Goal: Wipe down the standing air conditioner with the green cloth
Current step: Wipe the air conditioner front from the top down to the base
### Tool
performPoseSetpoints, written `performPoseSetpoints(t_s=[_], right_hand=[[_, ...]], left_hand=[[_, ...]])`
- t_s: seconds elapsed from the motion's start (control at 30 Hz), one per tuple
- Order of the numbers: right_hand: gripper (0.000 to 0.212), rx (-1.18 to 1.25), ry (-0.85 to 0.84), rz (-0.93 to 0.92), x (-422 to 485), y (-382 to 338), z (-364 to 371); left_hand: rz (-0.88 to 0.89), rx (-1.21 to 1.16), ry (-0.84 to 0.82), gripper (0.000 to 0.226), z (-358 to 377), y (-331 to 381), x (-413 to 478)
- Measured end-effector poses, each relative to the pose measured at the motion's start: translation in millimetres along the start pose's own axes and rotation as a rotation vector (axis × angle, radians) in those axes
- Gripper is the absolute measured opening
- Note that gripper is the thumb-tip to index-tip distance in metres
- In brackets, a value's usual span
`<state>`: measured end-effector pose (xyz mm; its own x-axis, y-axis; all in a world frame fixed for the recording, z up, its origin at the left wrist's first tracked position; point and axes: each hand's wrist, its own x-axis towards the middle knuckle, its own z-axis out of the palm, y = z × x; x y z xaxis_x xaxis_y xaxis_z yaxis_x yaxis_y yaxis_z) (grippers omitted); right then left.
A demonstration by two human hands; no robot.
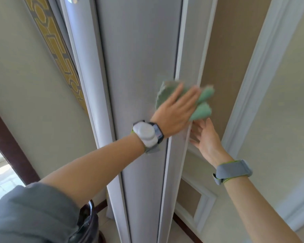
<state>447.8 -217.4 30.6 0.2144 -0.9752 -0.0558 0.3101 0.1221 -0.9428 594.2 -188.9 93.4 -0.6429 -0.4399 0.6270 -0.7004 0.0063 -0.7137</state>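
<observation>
The tall grey and white standing air conditioner (140, 67) fills the middle of the view. My left hand (175, 109) presses the crumpled green cloth (203, 106) flat against its right front edge, fingers spread over the cloth. The cloth's folds stick out past my fingertips to the right. Just below, my right hand (206, 139) rests with fingers apart on the unit's right side edge and holds nothing. Both wrists wear bands.
A tan wall with white moulding (253, 85) stands close on the right. A cream wall with a yellow patterned strip (56, 50) is on the left. A dark glossy object (88, 223) sits by the unit's foot at lower left.
</observation>
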Motion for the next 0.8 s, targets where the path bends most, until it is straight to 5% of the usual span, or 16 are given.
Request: performPoseSetpoints(t_s=[0.17,0.23,0.33,0.43,0.53,0.7,0.8], right_hand=[[0.061,-0.104,-0.024,-0.014,3,4,-17],[0.060,-0.165,0.002,-0.050,5,4,-18],[0.058,-0.214,0.052,-0.057,9,2,-18],[0.061,-0.255,0.076,-0.078,11,2,-16],[0.055,-0.158,0.094,-0.079,12,2,-15],[0.055,-0.293,0.063,-0.126,8,4,-14],[0.052,-0.283,0.055,-0.156,4,11,-13]], left_hand=[[0.632,0.070,-0.324,0.047,15,64,-87],[0.534,0.018,-0.335,0.047,14,52,-78],[0.083,-0.105,-0.094,0.047,7,11,-28],[-0.079,-0.072,0.043,0.052,3,-1,-7],[0.110,-0.057,-0.035,0.050,18,47,-43],[0.786,0.068,-0.330,0.044,42,125,-133],[0.720,0.033,-0.336,0.045,36,118,-134]])
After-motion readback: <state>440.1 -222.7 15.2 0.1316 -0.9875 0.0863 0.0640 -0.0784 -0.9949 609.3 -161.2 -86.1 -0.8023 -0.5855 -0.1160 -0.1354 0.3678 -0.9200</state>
